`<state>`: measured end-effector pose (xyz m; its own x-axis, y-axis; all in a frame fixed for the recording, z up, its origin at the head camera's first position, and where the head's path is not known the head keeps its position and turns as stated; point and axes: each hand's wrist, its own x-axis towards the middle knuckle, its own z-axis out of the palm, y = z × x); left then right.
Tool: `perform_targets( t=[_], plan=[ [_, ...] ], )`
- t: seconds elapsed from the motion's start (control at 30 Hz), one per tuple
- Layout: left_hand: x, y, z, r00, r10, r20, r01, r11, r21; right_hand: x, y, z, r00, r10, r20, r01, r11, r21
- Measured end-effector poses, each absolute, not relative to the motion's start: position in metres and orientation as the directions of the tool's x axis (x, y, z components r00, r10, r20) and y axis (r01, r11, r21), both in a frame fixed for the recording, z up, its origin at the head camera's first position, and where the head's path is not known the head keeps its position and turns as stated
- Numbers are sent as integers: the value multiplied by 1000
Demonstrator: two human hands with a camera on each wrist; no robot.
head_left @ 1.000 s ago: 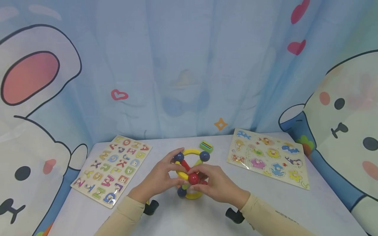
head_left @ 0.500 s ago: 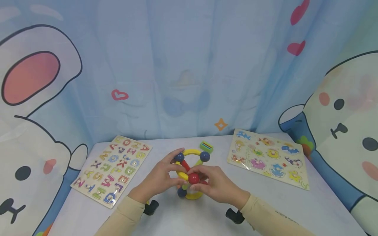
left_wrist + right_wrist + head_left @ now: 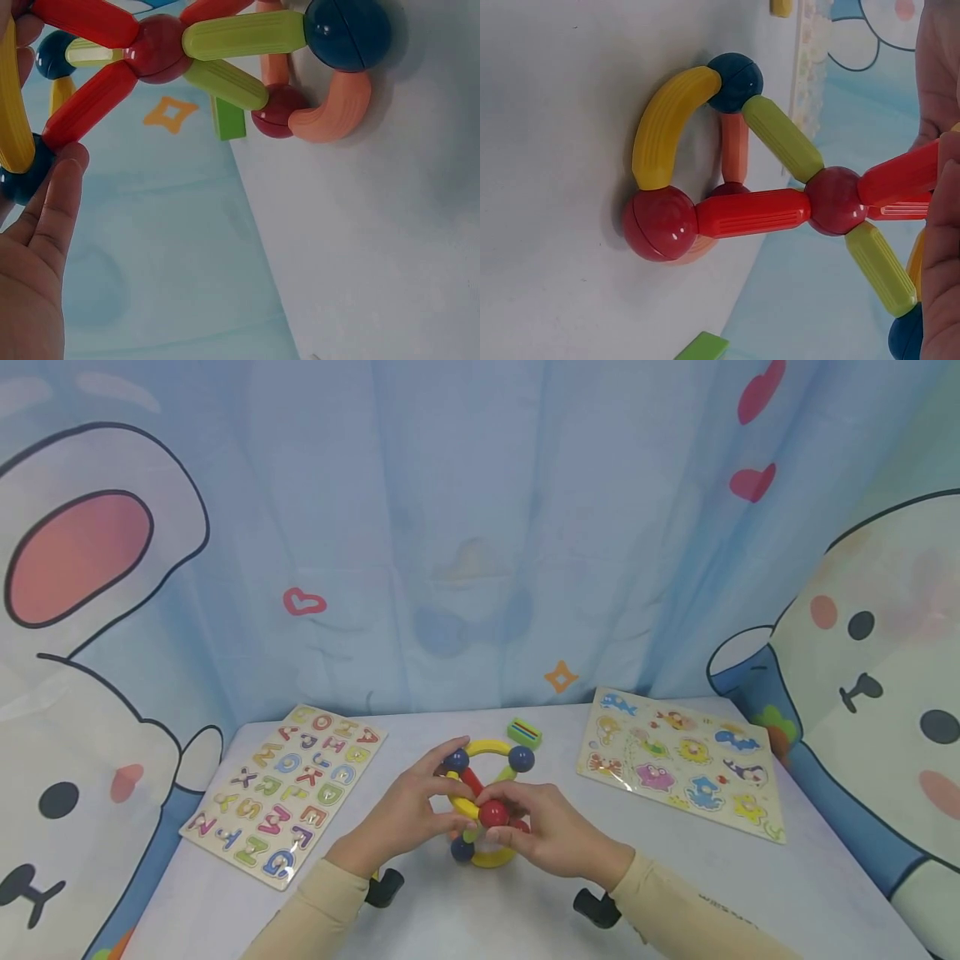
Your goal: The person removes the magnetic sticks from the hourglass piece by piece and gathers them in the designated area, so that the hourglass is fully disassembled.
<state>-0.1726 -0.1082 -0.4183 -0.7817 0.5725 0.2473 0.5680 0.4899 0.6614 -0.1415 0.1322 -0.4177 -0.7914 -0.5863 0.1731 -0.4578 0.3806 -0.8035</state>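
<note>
A magnetic stick-and-ball structure (image 3: 754,214) stands upright on the table between both hands. Red and green sticks fan out from its central red ball (image 3: 835,201). Below lies a ring of curved sticks, with a yellow one (image 3: 660,127) and an orange one (image 3: 334,112). An upper ring has yellow curved sticks and blue balls. My left hand (image 3: 401,814) holds this ring's left side, fingers at a blue ball (image 3: 456,760) and around a yellow curved stick (image 3: 463,806). My right hand (image 3: 562,835) pinches a red ball (image 3: 493,813) at the stick's near end.
An alphabet puzzle board (image 3: 288,793) lies at the left. At the right is an animal puzzle board (image 3: 682,760). A small green block with colored stripes (image 3: 524,732) sits behind the structure, near the table's back edge. A printed blue curtain (image 3: 480,527) hangs behind.
The red ball in the right fingers has shifted very slightly to the right. Left hand, structure and boards stay in place.
</note>
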Motion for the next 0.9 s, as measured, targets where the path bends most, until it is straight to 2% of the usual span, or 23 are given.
perform_targets(
  t=[0.27,0.43,0.7,0.9],
  plan=[
    [-173,-108,-418,-776,577,254,577,489,655,-143,134,-417,-758,-620,203,-497,347,-795],
    [-173,-109,-419,-787,572,230,559,504,659,-142,135,-417,-769,-610,189,-480,358,-801],
    [-173,-109,-418,-789,572,223,554,507,660,-141,144,-417,-831,-509,226,-445,363,-818],
    [-171,-109,-417,-794,569,216,547,513,662,-144,174,-436,-916,-385,114,-286,426,-858]
  ],
)
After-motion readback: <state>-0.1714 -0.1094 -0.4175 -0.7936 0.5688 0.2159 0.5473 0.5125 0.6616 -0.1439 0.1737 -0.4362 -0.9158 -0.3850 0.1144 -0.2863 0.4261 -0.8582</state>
